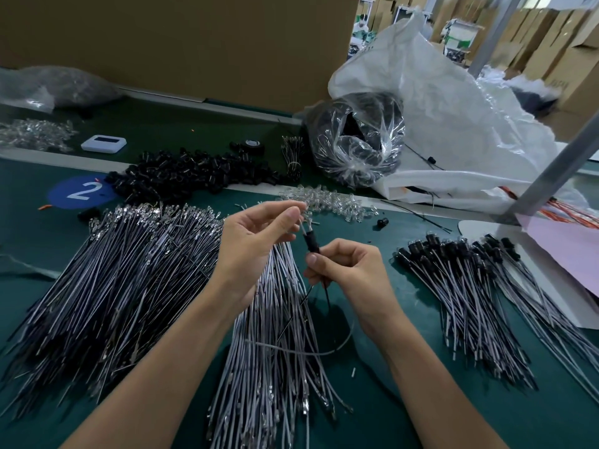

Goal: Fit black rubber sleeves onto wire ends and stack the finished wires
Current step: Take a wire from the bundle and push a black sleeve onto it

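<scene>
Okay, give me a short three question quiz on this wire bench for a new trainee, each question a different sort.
1. True or false: the stack of finished grey wires with black sleeved ends lies right of both hands.
2. What does the right hand pinch? A) the black rubber sleeve on a thin grey wire that the left hand holds by its upper end; B) a white plastic box; C) a clear bag.
3. Fill in: the round blue sticker on the green table mat shows the number ___.
Key: 1 true; 2 A; 3 the number 2.
</scene>
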{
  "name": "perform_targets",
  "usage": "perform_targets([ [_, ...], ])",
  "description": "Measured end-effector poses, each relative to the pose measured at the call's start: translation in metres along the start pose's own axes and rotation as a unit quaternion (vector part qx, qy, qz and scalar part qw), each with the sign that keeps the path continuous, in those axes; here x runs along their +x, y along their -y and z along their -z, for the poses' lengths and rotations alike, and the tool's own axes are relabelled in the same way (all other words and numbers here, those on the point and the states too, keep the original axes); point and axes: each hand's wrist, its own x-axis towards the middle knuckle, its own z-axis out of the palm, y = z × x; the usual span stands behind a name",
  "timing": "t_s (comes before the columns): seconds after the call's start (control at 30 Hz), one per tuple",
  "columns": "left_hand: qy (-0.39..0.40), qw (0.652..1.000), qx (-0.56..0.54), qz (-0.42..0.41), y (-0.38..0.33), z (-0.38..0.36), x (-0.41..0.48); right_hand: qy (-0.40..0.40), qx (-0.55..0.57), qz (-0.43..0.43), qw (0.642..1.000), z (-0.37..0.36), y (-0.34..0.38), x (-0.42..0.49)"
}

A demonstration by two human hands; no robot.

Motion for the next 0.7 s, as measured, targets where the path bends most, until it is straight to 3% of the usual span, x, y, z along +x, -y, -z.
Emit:
perform_targets([
  [0.4, -0.033, 0.995, -0.081, 0.051, 0.0037, 0.0007, -0.0012, -0.014, -0.022, 0.003, 1.0, -0.0041, -0.0023, -0.0013],
  [0.7, -0.03, 0.995, -0.061, 0.068, 0.0027, 0.0024, -0.0016, -0.02, 0.001, -0.008, 1.0, -0.0022, -0.0005, -0.0003],
])
